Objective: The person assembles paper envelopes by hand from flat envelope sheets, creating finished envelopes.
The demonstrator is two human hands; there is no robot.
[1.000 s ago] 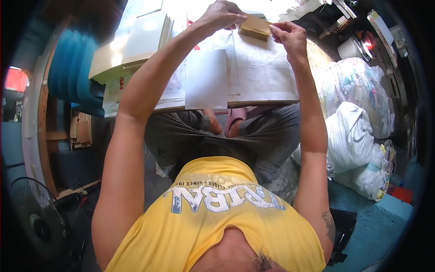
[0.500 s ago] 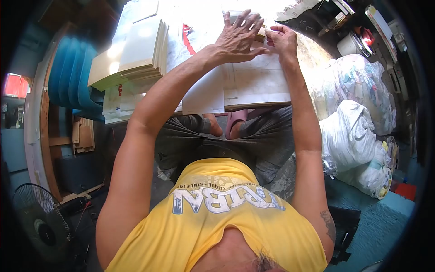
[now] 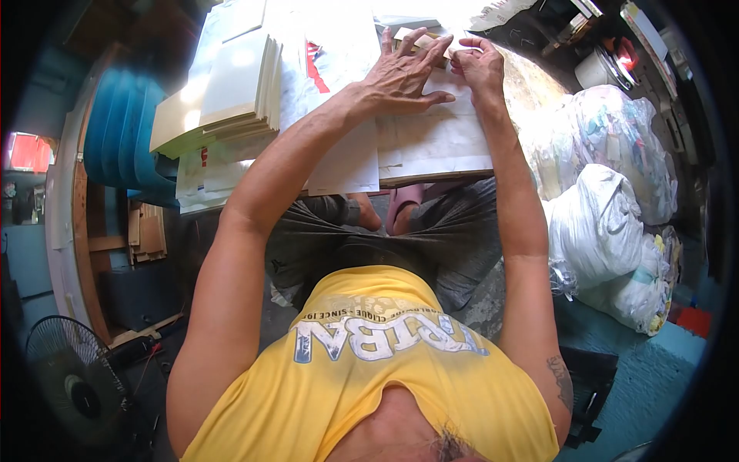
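My left hand (image 3: 404, 77) lies palm down over the white-covered table (image 3: 439, 146), fingers spread and thumb out to the side. Under and just past its fingertips shows a small cream and tan folded piece (image 3: 408, 35), partly hidden by the hand. My right hand (image 3: 481, 71) is beside it, thumb and bent fingers pinched together close to the piece's right end. What the pinch holds, if anything, I cannot tell. A plain white sheet (image 3: 350, 165) lies below my left wrist, at the table's near edge.
A stack of cream boards or folders (image 3: 239, 88) stands at the table's left, beside stacked blue plastic chairs (image 3: 127, 115). Bulging plastic bags (image 3: 616, 146) and a white sack (image 3: 596, 219) crowd the right side. A black fan (image 3: 73, 369) stands low at left.
My left hand's fingers have come slightly nearer and bent a little, so more of the cream piece shows beyond them. My right hand stays pinched in nearly the same spot.
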